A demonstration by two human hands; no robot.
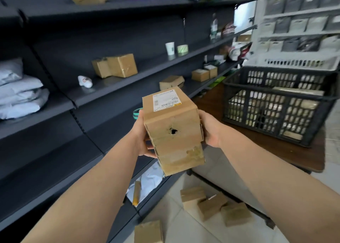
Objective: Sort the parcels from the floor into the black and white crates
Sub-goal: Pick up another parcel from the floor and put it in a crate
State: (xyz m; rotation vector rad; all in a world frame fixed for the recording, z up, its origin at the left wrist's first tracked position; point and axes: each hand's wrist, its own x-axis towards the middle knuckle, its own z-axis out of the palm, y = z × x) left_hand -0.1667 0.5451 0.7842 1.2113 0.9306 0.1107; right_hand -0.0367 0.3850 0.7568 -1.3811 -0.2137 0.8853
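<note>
We count one cardboard box (173,128) held up between two hands, the left hand (142,138) and the right hand (211,130). On the floor lie four more cardboard parcels: three clustered together (211,204) and one apart (148,231) nearer the bottom edge. We see two crates, one black crate (276,103) and one white crate (301,63) behind it. On the middle shelf stand one paper cup (170,48) and one tape roll (182,49). At far left sit three grey mailer bags (20,95), stacked.

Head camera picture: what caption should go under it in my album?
Both hands, left and right, hold a punctured cardboard parcel beside the black crate, more parcels waiting on the floor.
</note>
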